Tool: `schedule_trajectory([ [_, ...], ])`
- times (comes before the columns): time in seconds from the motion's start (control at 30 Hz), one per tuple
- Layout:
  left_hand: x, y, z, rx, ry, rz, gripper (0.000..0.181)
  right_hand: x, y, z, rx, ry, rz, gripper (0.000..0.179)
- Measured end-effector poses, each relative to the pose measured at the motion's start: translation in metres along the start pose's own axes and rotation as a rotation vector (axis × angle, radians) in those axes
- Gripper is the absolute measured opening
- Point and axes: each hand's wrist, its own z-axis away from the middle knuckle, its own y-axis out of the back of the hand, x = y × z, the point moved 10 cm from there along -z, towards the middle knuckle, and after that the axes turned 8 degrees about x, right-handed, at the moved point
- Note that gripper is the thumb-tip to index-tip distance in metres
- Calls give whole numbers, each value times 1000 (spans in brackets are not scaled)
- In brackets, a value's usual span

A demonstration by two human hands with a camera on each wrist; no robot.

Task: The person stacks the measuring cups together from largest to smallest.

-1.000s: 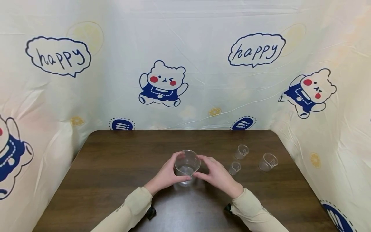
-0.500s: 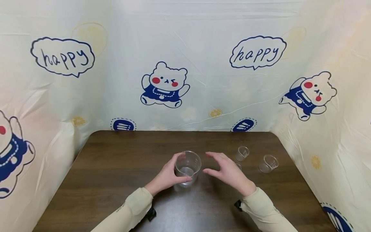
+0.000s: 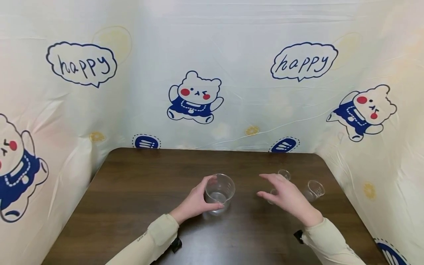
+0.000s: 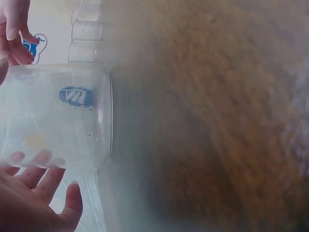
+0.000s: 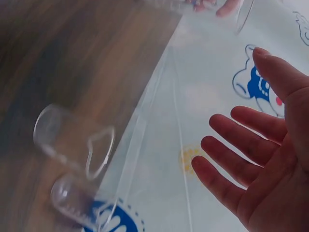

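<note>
Beaker (image 3: pixel 220 193), the big clear one, stands upright on the brown surface (image 3: pixel 149 176) where it stood a second ago, the left hand (image 3: pixel 195 200) holding it in a curled grip. The right hand (image 3: pixel 289 195), which then touched the beaker too, is now well apart from it, its grip wide and holding nothing, near three smaller beakers (image 3: pixel 315 190). In the head view it partly hides two of them; the left wrist view cuts off the big beaker's rim and blurs the surface.
</note>
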Motion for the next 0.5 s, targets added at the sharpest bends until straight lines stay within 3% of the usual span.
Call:
schedule_trajectory([
  [0.5, 1, 0, 0, 0, 1, -8, 99, 35, 24, 18, 13, -25, 56, 45],
])
